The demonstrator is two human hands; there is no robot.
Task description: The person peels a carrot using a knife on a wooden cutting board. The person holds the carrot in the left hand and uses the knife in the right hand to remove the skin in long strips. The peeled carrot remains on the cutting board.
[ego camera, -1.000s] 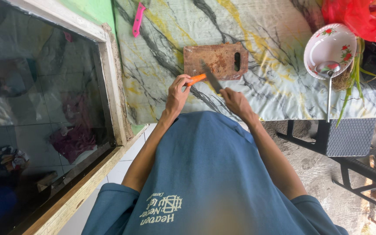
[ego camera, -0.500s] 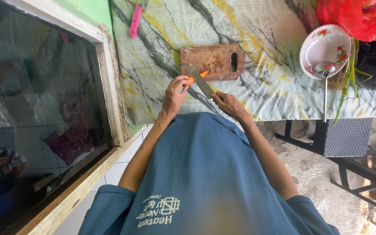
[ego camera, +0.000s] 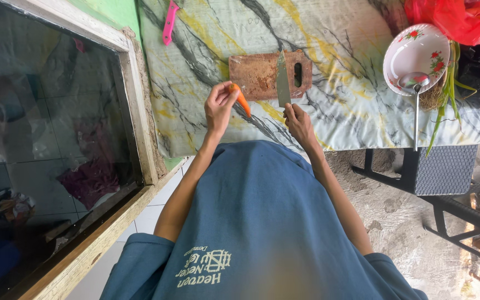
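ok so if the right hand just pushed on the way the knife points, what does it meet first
Probably the wooden cutting board. The right hand holds the knife with its blade pointing away over the board, beside the handle slot. Its height above the board is unclear.

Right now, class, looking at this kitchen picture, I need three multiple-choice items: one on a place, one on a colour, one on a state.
1. Where is the bowl?
A. on the patterned cloth, right of the cutting board
B. on the board
C. on the floor

2. What colour is the small knife near the wall?
A. blue
B. pink
C. black

3. How is the carrot held?
A. flat on the board
B. in the bowl
C. in the left hand, off the board

Key: 1 A, it sits at the cloth's right end. 2 B, it is pink all over. 3 C, fingers grip it while the right hand holds the big knife.
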